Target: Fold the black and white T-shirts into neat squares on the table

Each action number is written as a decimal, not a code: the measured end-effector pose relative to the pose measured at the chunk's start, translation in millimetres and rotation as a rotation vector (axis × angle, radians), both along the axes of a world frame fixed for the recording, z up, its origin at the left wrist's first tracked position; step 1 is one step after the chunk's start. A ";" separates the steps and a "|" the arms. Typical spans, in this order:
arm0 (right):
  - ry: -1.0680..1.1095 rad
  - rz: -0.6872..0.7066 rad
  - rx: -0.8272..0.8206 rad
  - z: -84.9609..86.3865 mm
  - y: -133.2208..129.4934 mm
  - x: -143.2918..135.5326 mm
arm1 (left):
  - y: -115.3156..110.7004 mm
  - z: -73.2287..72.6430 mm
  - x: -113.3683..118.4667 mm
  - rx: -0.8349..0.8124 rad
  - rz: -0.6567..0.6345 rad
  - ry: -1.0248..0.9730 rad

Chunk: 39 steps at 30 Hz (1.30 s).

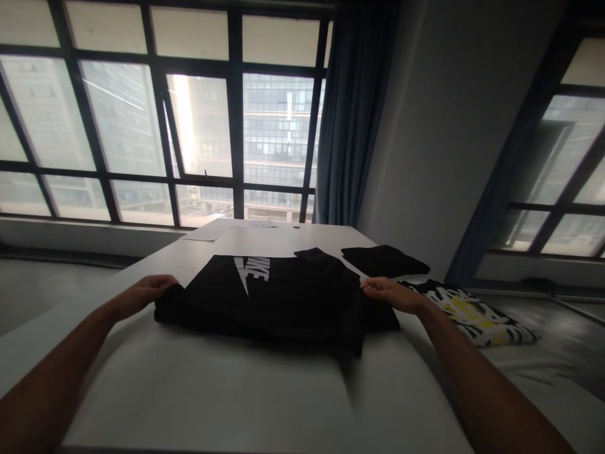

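Head view. Black Nike T-shirt (pixel 288 296) lies partly folded on the white table (pixel 212 391), its near edge lifted; white logo toward the far side. My left hand (pixel 146 293) has its fingers pinched on the shirt's left end. My right hand (pixel 390 293), fingers closed on the cloth at the right; a flap hangs just beside it. Folded black garment (pixel 385 260) beyond the right hand. Patterned black, white and yellow garment (pixel 472 313) farther right, behind the right forearm. Papers (pixel 210 231) at the table's far left corner, windows past them.
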State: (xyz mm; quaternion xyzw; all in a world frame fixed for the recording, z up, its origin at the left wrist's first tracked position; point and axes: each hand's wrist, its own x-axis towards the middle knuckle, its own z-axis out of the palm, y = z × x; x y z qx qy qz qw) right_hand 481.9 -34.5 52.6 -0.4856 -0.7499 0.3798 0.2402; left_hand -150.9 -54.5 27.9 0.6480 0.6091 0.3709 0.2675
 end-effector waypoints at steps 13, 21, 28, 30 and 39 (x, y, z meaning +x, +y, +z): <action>-0.328 -0.348 0.275 -42.5 35.7 -1.1 | 19.4 -22.9 11.8 -0.022 0.068 -0.019; -0.527 -0.326 0.346 -42.5 40.0 3.6 | 29.3 -28.0 6.8 0.091 0.182 0.135; -0.596 -0.242 0.335 -41.7 31.7 -0.9 | 25.2 -27.9 6.1 0.019 0.125 0.247; -0.616 -0.217 0.324 -44.6 32.9 -1.8 | 23.6 -26.8 6.1 0.002 0.084 0.260; -0.674 -0.340 0.443 -54.2 38.8 -13.4 | 20.4 -20.6 7.4 0.095 0.154 0.515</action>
